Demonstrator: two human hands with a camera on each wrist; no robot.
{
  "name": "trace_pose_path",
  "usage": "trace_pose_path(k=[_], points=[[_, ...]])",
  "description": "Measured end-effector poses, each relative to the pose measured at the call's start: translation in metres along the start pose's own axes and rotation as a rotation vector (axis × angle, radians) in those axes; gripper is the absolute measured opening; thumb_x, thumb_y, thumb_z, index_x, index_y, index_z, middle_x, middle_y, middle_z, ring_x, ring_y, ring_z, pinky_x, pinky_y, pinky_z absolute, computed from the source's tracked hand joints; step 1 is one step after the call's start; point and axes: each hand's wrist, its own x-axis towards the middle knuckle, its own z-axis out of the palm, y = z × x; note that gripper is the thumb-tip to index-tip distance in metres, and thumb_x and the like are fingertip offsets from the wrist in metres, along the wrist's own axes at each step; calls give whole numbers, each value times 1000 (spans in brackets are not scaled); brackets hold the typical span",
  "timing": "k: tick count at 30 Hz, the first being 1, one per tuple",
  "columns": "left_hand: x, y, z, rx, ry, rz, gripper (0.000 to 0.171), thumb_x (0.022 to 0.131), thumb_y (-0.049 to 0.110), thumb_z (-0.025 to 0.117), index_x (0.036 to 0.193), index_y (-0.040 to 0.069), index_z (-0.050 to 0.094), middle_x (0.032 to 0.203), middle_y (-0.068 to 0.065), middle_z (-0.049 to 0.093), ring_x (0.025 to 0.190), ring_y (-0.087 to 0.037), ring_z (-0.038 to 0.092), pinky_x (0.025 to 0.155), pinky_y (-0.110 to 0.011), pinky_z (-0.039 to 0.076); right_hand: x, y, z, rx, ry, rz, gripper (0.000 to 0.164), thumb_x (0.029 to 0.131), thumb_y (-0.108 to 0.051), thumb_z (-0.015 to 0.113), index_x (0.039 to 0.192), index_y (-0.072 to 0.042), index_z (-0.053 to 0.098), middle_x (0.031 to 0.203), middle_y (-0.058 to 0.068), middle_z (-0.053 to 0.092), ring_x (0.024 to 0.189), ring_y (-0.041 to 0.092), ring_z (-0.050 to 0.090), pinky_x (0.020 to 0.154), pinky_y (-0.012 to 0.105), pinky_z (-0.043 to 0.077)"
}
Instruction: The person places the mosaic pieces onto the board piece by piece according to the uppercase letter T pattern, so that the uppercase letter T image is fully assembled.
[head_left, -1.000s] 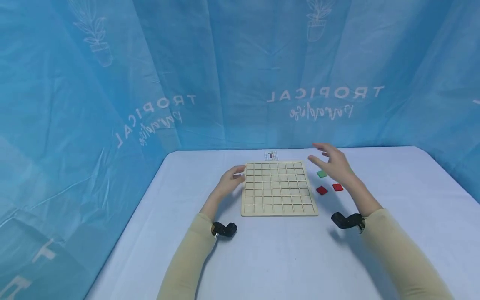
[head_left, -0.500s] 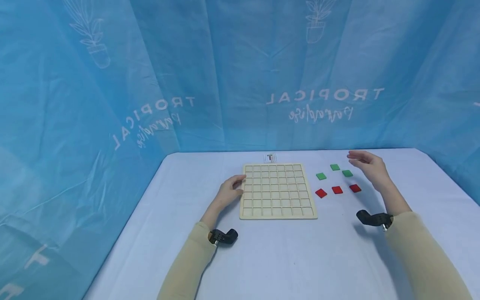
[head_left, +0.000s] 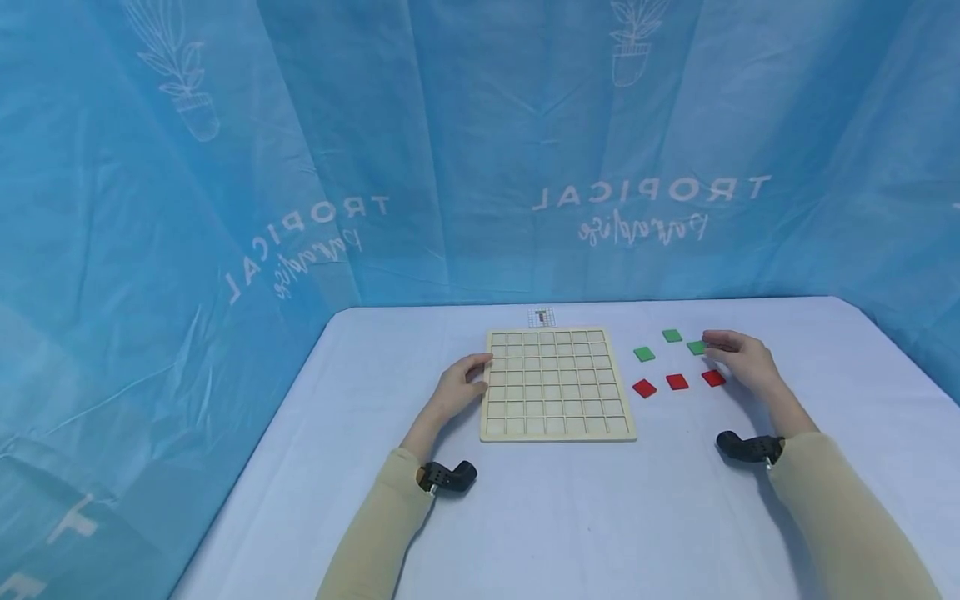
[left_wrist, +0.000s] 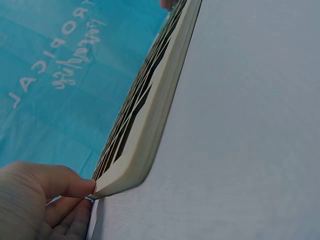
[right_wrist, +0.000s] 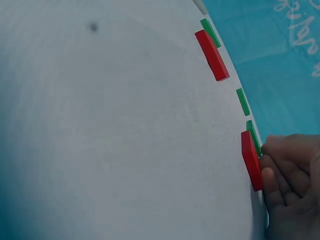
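My left hand (head_left: 456,387) rests at the left edge of a pale wooden grid board (head_left: 558,429), thumb and forefinger touching it apart from each other. In the left wrist view the thumb (left_wrist: 70,182) lies right at the board's edge, near a rounded corner. My right hand (head_left: 742,360) is low over the right side of the table, its fingertips right at a green square tile (head_left: 696,347). The right wrist view shows these fingers (right_wrist: 287,148) close behind a red tile (right_wrist: 251,161), beside the green one, which lies flat.
Two more green tiles, one farther back (head_left: 672,336) and one nearer the board (head_left: 643,354), lie on the white tablecloth (head_left: 570,525). A row of red tiles (head_left: 677,382) lies in front. Behind the board is a small printed grid card (head_left: 542,317); blue curtains (head_left: 480,150) surround the table.
My right hand has moved right from beside the board, uncovering several tiles, then lowered to the right green tile. My left hand stays at the board's left edge.
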Motion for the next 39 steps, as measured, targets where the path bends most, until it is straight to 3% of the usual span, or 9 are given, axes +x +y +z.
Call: trace_pose_path(k=[7,16,21,26,30,34,39], points=[[-1,0,-1,38,2,23,48,87,-1,57,134,6,51,139,-11,47,128,-22,42,106,-27,37,5,4,5,-107,25,-57,44,97,-11,49,138,2,43,135,28,43,123,44,39,100,59,38],[-4,0,1,47,-9,12,48,88,-1,57,134,6,51,139,-11,46,129,-22,42,107,-27,35,1,11,8,-181,78,-123,38,96,-12,53,131,3,50,126,27,50,114,43,47,95,57,44],[-3,0,1,44,-5,12,48,88,0,58,135,5,50,140,-10,46,130,-21,41,107,-27,36,0,13,9,-202,102,-164,38,95,-16,57,128,1,53,119,24,55,107,38,52,89,46,51],[-4,-3,2,42,-8,10,48,87,-1,58,134,4,50,139,-10,47,129,-21,41,106,-26,36,-4,16,9,-160,102,-130,46,94,-29,58,129,1,52,117,22,57,106,36,53,78,20,49],[-3,-4,3,29,-14,16,48,87,0,58,134,4,51,139,-10,47,130,-21,41,106,-25,36,-8,13,5,-88,125,-66,53,95,-38,55,132,0,50,121,21,55,112,34,50,88,32,50],[-2,-4,3,22,-10,38,48,87,0,58,134,3,50,139,-12,47,130,-23,41,106,-27,36,-10,1,-1,-48,155,-62,57,93,-41,56,132,0,50,121,20,55,110,31,51,92,40,47],[-2,-4,1,36,0,21,48,87,-1,58,134,4,51,140,-11,46,130,-22,41,106,-27,36,6,-7,-1,-5,175,-105,62,88,-49,60,131,-5,53,119,14,57,107,24,53,85,22,51]])
